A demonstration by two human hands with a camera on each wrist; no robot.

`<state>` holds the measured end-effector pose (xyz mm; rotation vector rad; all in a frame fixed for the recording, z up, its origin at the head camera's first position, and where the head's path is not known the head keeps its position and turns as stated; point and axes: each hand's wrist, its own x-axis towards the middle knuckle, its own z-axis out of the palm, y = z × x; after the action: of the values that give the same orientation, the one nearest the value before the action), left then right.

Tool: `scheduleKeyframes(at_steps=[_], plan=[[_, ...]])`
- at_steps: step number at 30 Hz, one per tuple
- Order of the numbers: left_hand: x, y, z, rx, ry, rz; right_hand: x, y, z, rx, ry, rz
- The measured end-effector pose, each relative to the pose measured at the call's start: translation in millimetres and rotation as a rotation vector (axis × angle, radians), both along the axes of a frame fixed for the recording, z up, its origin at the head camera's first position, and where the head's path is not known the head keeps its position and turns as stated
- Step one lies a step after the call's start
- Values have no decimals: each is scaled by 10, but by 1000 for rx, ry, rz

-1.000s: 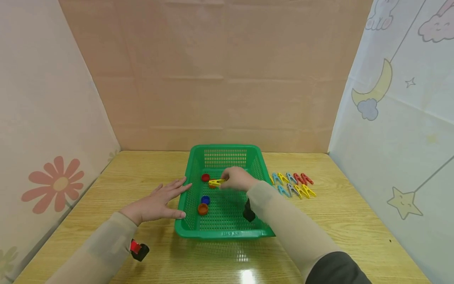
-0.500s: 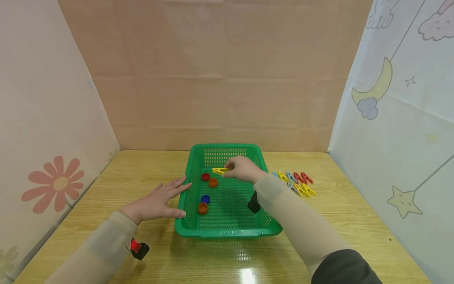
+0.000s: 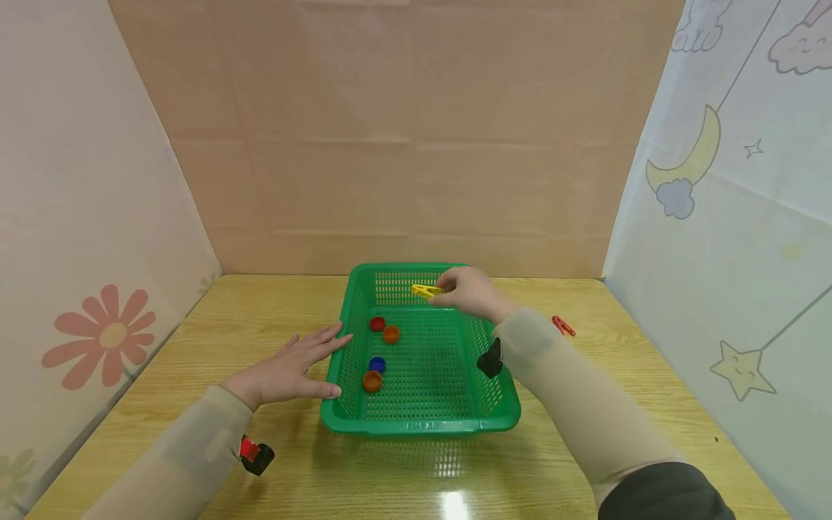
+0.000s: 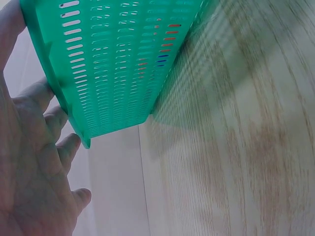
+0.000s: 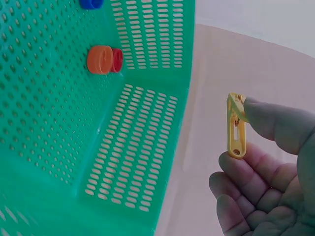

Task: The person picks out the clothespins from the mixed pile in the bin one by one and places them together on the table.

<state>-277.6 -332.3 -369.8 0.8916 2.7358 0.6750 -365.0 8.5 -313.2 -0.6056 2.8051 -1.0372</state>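
My right hand (image 3: 473, 292) pinches a yellow clothespin (image 3: 425, 291) between thumb and fingers, above the back right part of a green plastic basket (image 3: 422, 427). The right wrist view shows the clothespin (image 5: 236, 132) held up beside the basket wall. My left hand (image 3: 289, 374) is spread at the basket's left rim, its thumb and fingertips on or right at the edge. Along the left of the basket floor lie round bottle caps: red (image 3: 378, 324), orange (image 3: 391, 334), blue (image 3: 377, 365) and another orange cap (image 3: 373, 381).
A red clothespin (image 3: 562, 326) lies on the wooden table (image 3: 650, 419) to the right of the basket; my right forearm covers the area beside it. A beige backdrop (image 3: 390, 144) rises behind the table, with printed cloth panels (image 3: 728, 238) at both sides.
My right hand has moved up, back and to the right with the yellow clothespin. Several clothespins on the table are now hidden behind the right forearm. My left hand has stayed put.
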Motion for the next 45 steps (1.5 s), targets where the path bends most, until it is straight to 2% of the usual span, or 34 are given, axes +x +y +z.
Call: scheduleKeyframes(at_steps=[7, 16, 28, 36, 45], plan=[[-8, -10, -13, 0, -7, 3, 43, 243, 101, -32, -5, -47], [-9, -19, -16, 0, -4, 2, 36, 621, 75, -64, -2, -133], [-15, -20, -16, 11, -3, -10, 92, 999, 37, -39, 49, -225], [2, -7, 6, 16, -14, -6, 159, 1258, -47, -43, 26, -277], [0, -16, -3, 24, -13, -7, 219, 1592, -268, -27, 28, -353]])
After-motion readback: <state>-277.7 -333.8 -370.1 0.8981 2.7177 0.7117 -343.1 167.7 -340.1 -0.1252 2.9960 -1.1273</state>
